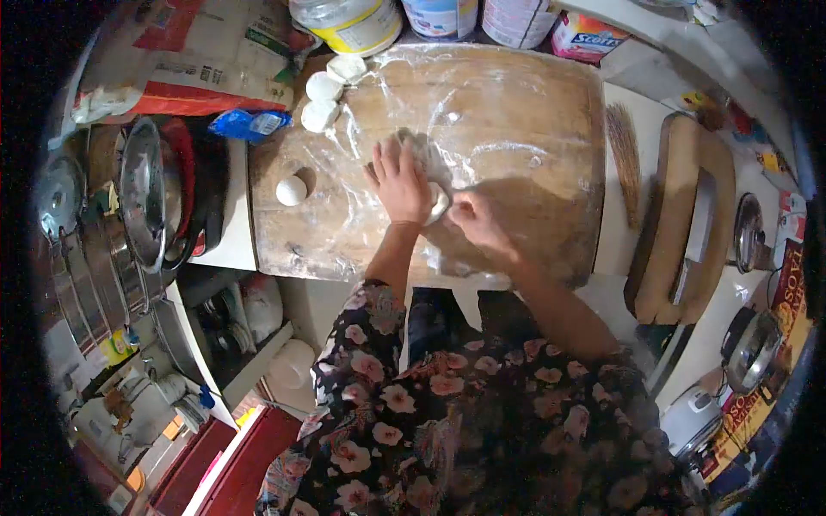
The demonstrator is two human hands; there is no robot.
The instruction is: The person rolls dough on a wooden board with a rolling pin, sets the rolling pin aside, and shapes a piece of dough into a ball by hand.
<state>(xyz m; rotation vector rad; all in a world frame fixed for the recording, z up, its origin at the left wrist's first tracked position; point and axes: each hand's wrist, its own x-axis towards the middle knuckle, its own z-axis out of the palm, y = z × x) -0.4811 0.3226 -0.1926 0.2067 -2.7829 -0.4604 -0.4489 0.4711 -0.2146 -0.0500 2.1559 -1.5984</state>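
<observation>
Dough (440,203) touching left hand (402,184) lies clear of every board edge (594,138).

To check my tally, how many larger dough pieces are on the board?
5: three pieces near the board's far-left corner, one ball by the left edge, one piece partly covered by the left hand. More may be hidden there.

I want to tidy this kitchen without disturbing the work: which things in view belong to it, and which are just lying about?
Seem to belong to the job: floured board, dough between left hand and right hand, white ball, three pale rounds.

Seem just lying about: blue packet, Scotts box, straw brush, yellow-labelled container.
</observation>
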